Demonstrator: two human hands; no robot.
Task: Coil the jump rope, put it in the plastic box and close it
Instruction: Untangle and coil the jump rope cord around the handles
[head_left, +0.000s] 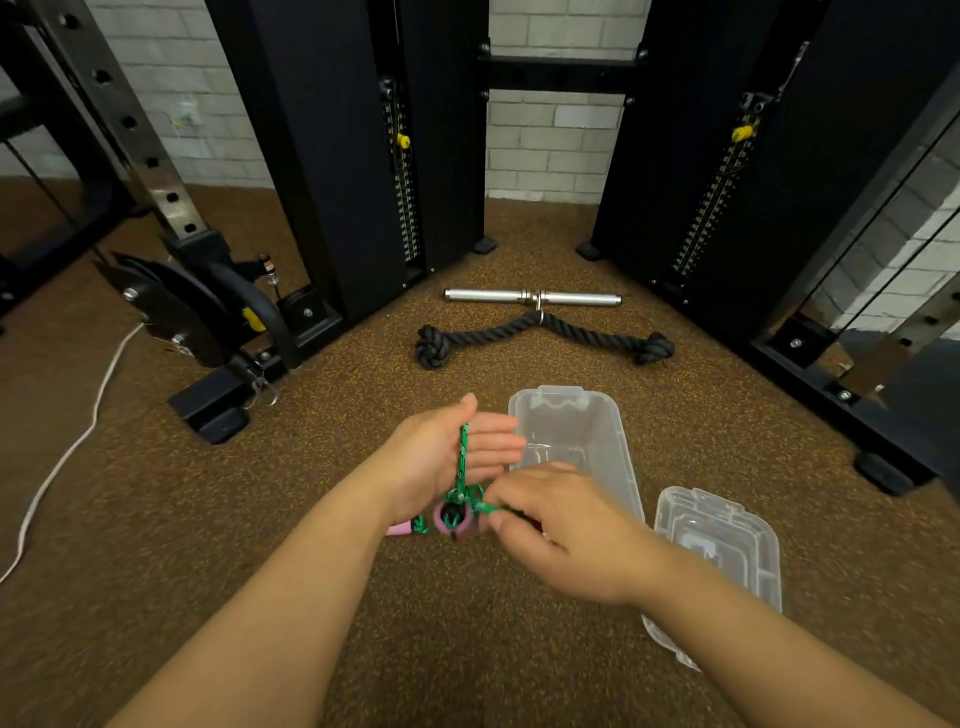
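Gym. Black cable-machine weight stacks (400, 171) beyond left hand (441, 457), steel bar handle (532, 297) and triceps rope (543, 338) further ahead, speckled rubber flooring (156, 493) beneath, painted brick wall (550, 135) behind.

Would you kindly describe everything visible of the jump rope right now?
The jump rope is a thin green cord with darker flecks and pink handles. It is held above the floor, next to the open plastic box. The cord runs up across the palm of the left hand, whose fingers are straight. The right hand pinches a strand near the handles. How far it is coiled cannot be told.
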